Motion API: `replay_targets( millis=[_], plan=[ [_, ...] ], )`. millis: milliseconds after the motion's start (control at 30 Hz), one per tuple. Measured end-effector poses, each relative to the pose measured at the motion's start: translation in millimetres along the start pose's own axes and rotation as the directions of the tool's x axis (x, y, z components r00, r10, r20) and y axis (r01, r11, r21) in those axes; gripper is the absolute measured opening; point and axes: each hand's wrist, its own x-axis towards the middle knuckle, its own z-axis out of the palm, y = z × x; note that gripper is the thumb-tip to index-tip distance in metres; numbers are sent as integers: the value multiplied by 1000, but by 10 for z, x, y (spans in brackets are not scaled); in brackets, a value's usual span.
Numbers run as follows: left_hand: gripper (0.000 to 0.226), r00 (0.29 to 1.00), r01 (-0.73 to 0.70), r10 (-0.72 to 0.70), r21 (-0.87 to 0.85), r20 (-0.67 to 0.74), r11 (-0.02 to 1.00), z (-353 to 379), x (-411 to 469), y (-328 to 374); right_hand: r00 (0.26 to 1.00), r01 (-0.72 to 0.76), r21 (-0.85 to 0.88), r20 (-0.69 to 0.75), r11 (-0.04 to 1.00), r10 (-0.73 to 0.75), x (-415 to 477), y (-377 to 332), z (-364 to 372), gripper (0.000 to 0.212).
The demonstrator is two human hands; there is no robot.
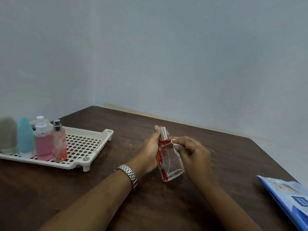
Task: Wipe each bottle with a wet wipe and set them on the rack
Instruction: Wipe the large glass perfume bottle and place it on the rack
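Note:
My left hand (150, 152) grips a clear glass perfume bottle (171, 165) with red trim and a silver cap, tilted above the middle of the dark wooden table (116, 189). My right hand (193, 154) presses a small white wet wipe (175, 144) against the bottle's right shoulder. At the left stands a cream slotted rack (86, 142). On the rack stand several bottles: a grey one (7, 134), a blue one (25, 135), a pink spray bottle (43, 140) and a slim peach perfume bottle (59, 144).
A blue wet-wipe pack (288, 197) lies at the table's right front edge. Grey walls meet in a corner behind the table. A metal watch (129, 174) sits on my left wrist.

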Motion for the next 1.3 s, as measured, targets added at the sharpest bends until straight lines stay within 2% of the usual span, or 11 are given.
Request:
replay_targets(
  millis=[100,267,433,633,767,833,933,1000,1067,1200,1300],
  plan=[
    [59,1000,-10,10,0,1,1000,-2,5,-10,997,-67,42,-36,997,68,-10,-3,17,31],
    [54,1000,-1,0,-41,-19,999,-17,19,19,973,191,-63,144,980,-180,-88,-125,81,21],
    [53,999,-1,0,-14,-45,1000,-38,46,25,996,-88,11,27,996,88,-23,17,85,21],
    [52,997,7,-8,-18,-75,1000,-74,68,34,945,252,-95,238,963,-224,-133,-162,122,20],
    [50,997,11,-12,-6,-81,1000,-83,71,42,908,331,-76,298,941,-295,-148,-163,112,23],
    [51,997,34,-34,-9,-66,999,-82,72,35,935,234,-58,288,970,-208,-127,-118,102,18],
    [51,998,34,-34,3,-51,999,-77,74,44,986,-27,-14,165,1000,29,-66,5,83,15],
    [49,998,15,-15,7,-59,1000,-68,81,28,973,-201,12,118,980,198,-43,83,67,18],
    [49,999,11,-10,26,-51,1000,-68,88,6,959,-265,46,118,963,258,-55,106,55,20],
    [50,998,8,-9,-3,-64,1000,-85,101,21,972,-57,-24,225,998,61,-83,-35,53,19],
    [48,994,-21,18,-31,-107,999,-120,139,32,914,182,-13,372,983,-164,-114,-155,86,17]
  ],
)
